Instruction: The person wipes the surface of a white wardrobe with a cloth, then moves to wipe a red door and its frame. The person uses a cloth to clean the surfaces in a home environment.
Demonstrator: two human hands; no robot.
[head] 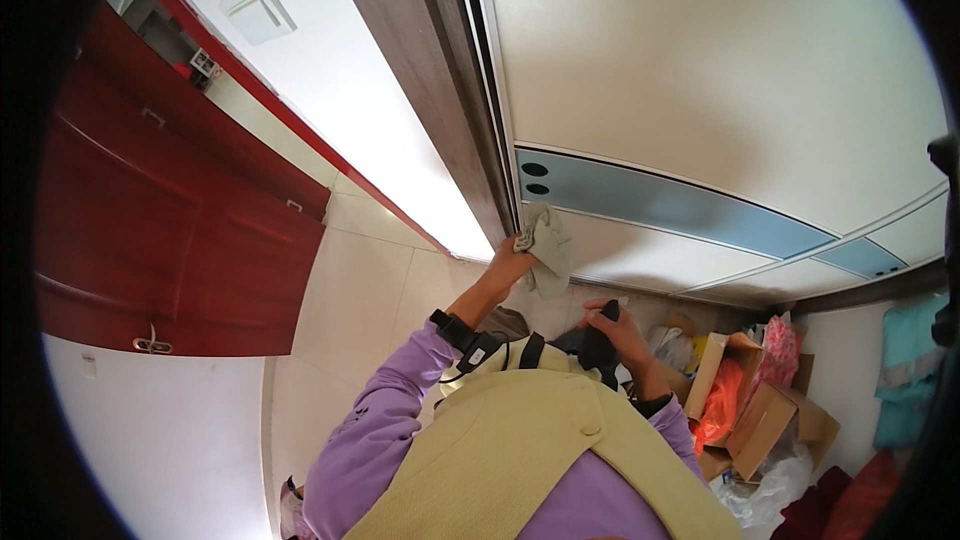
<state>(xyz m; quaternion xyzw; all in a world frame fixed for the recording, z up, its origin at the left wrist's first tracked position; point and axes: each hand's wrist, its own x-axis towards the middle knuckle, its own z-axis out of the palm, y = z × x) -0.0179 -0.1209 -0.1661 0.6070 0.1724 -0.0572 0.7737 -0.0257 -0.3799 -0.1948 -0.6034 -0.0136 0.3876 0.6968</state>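
Note:
My left hand (511,267) grips a grey-green cloth (550,247) beside the edge of the dark wooden door frame (442,75). The cloth hangs in front of the lower part of a cream sliding wardrobe door (660,52), just below its blue band (637,199) with two dark round spots. Nearer my body, my right hand (619,328) is closed around a dark, soft-looking item (596,349); its exact kind cannot be told. Both forearms wear purple sleeves with black wrist straps.
Open cardboard boxes (757,431) with an orange plastic bag (721,397) and clear bags stand at the lower right, by a wall with a hanging turquoise cloth (907,367). A red door (180,225) stands at the left. A light switch (259,11) is on the white wall.

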